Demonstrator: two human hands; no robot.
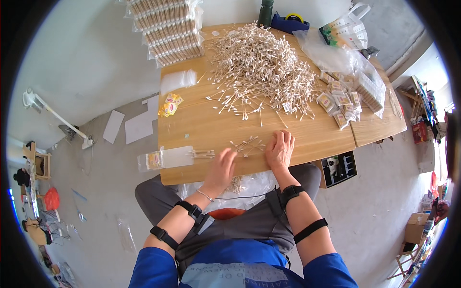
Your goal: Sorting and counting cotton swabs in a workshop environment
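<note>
Grey floor [370, 206] and a pale wall [86, 62] surround a light wooden bench [317, 137]. Its far half carries a broad heap of cotton swabs [264, 62], flanked by a tall stack of bagged swabs [170, 36] on the left and small packets [341, 102] on the right. White sheets [139, 128] lie on the floor to the left. Near the front edge, a few loose swabs [247, 146] lie crossed between the hands. The left hand [224, 165] is curled and blurred; the right hand [279, 148] rests palm-down, fingers close together. Whether either grips anything, I cannot tell.
</note>
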